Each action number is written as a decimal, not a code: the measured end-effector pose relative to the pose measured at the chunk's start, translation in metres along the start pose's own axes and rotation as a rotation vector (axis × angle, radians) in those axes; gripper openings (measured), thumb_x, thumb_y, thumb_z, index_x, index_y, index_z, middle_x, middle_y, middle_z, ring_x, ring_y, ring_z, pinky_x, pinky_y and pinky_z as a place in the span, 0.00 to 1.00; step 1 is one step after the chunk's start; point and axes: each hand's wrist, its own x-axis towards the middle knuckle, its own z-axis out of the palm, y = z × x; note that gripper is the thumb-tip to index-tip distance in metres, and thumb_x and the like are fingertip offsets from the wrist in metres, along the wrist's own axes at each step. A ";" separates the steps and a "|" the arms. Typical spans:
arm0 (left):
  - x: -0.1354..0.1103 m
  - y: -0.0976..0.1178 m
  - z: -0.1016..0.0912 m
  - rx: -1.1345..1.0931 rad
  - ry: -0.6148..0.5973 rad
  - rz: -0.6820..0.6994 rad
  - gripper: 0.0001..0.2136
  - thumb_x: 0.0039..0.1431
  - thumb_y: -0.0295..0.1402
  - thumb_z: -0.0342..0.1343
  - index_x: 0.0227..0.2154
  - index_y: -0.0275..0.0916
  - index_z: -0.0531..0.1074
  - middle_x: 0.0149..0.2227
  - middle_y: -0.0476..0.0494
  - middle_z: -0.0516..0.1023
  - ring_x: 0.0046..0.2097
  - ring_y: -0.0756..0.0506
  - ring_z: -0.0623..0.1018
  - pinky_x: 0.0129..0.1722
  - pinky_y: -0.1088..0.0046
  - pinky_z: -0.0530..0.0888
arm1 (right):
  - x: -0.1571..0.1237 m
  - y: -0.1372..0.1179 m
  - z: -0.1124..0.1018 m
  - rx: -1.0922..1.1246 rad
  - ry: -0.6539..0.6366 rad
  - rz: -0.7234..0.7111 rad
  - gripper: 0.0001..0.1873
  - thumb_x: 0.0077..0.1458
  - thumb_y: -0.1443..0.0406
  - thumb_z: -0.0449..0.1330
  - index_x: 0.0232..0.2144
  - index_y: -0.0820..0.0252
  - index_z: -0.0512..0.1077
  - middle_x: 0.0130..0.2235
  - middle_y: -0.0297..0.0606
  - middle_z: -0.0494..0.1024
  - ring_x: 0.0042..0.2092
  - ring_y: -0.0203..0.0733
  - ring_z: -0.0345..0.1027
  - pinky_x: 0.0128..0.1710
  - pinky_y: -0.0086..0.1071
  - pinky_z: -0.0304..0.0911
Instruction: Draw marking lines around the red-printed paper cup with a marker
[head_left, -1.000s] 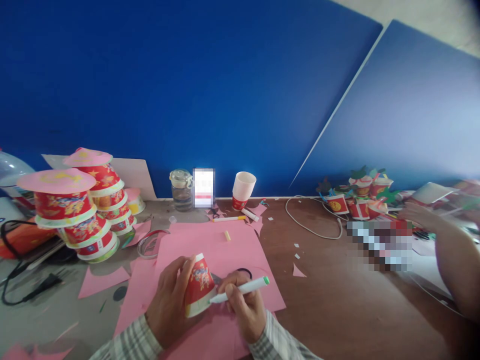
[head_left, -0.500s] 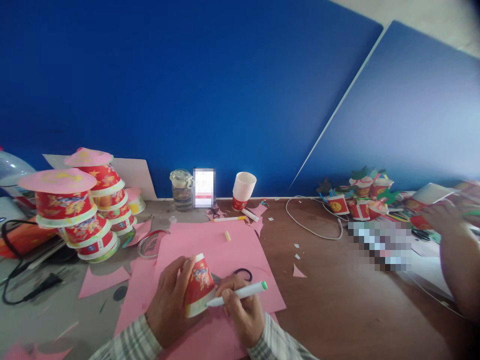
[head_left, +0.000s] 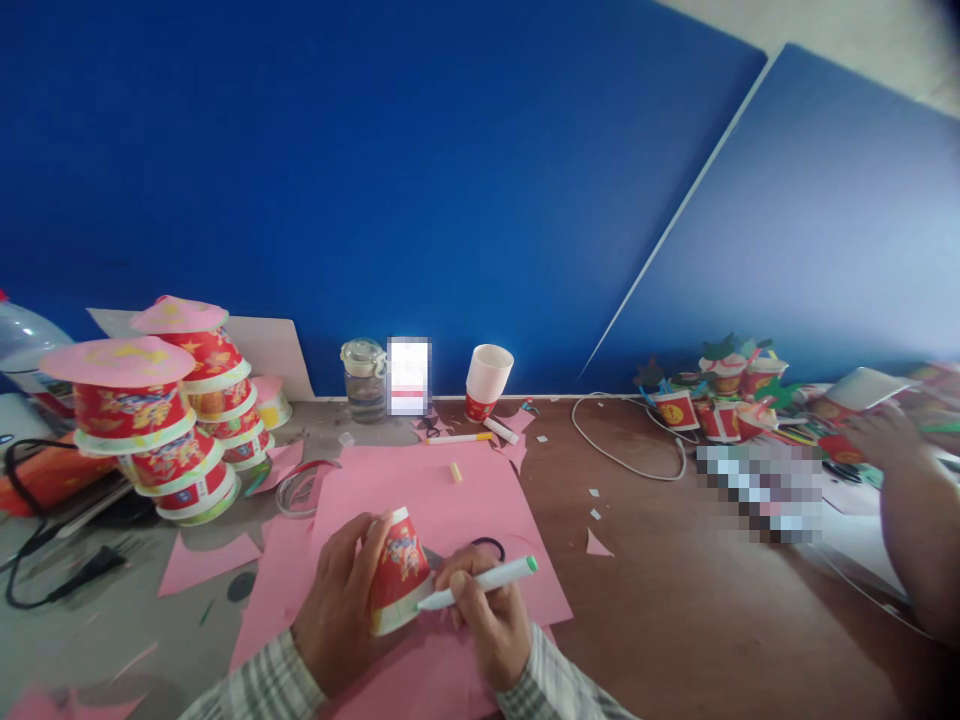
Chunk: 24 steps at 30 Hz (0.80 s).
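My left hand (head_left: 339,602) is closed around a red paper cup (head_left: 403,568) with a printed figure and a pale lower band. The cup tilts over the pink paper sheets (head_left: 420,500). Between the fingers of my right hand (head_left: 491,625) is a white marker (head_left: 487,582) with a green end; its tip is at the cup's pale band, close to the wide edge. Behind the cup and my right fingers lie scissors, mostly hidden, with one dark handle loop (head_left: 493,546) showing. A small pale yellow marker cap (head_left: 456,473) rests on the paper.
Stacked red cups with pink paper tops (head_left: 120,365) stand at left. At the back are a glass jar (head_left: 364,380), a white cup (head_left: 490,375) and a yellow-and-white marker (head_left: 459,438). A cable (head_left: 626,468) and pink scraps lie about. Another person's arm (head_left: 911,500) reaches in at right.
The marker in my right hand has shifted slightly right along the cup's pale band. My left hand and the cup have barely moved.
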 end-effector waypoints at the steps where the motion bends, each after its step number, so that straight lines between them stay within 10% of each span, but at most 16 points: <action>1: 0.000 0.000 0.000 0.000 0.003 0.002 0.48 0.27 0.57 0.54 0.51 0.39 0.44 0.44 0.35 0.60 0.45 0.37 0.65 0.40 0.61 0.68 | 0.000 0.000 0.000 -0.010 -0.007 -0.003 0.14 0.49 0.59 0.55 0.21 0.62 0.72 0.19 0.34 0.69 0.17 0.34 0.57 0.15 0.24 0.54; 24: 0.002 0.001 -0.002 0.013 0.014 0.020 0.48 0.27 0.58 0.53 0.51 0.39 0.44 0.43 0.35 0.60 0.44 0.36 0.65 0.38 0.61 0.70 | -0.001 0.003 0.000 0.021 0.043 0.043 0.13 0.48 0.58 0.55 0.21 0.61 0.72 0.15 0.29 0.65 0.15 0.32 0.53 0.13 0.22 0.50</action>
